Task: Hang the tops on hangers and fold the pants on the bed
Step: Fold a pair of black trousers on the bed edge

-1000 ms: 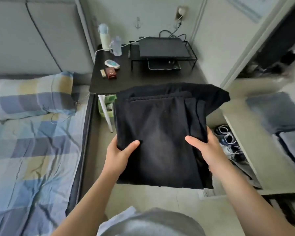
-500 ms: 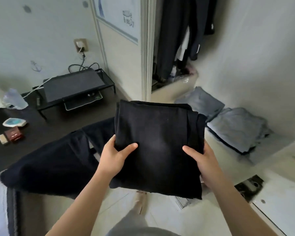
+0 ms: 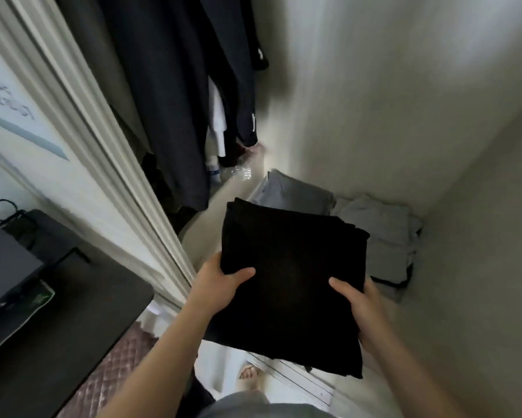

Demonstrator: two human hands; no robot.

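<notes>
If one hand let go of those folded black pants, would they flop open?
Probably, yes: the folded black pants are soft cloth, and the left hand and right hand grip opposite sides to keep them flat. Loose layers show at the far edge, so the fold may slide apart.

pale closet walls (image 3: 404, 86), black desk (image 3: 72, 312)

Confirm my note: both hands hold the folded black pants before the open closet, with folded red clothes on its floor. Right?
Not quite: the head view shows the folded clothes on the closet floor are grey, not red. Left hand and right hand do hold the folded black pants.
</notes>
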